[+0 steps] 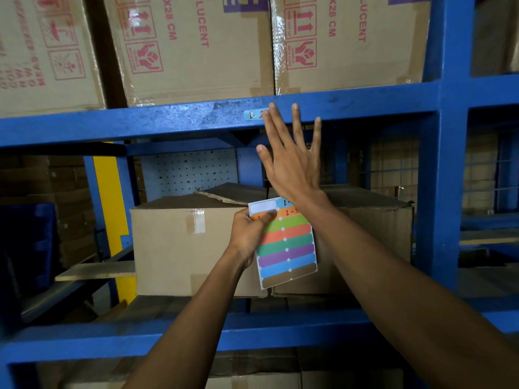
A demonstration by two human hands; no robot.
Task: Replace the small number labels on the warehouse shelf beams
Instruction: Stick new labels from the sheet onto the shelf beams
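Dim warehouse light, glare on box tape point(195, 220), wide-angle bending at edges, slight softness.

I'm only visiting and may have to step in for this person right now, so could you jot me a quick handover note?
Left hand: grips the sticker sheet of coloured labels, thumb across its top left corner.
Right hand: open, fingers straight and spread, fingertips at the upper blue shelf beam, holding nothing.
Light blue number label: stuck on that beam, partly hidden by the right fingers.
Done: the sheet's top left slot is blank, so one label seems used.
Left: most stickers remain on the sheet; other beams in view show no labels.
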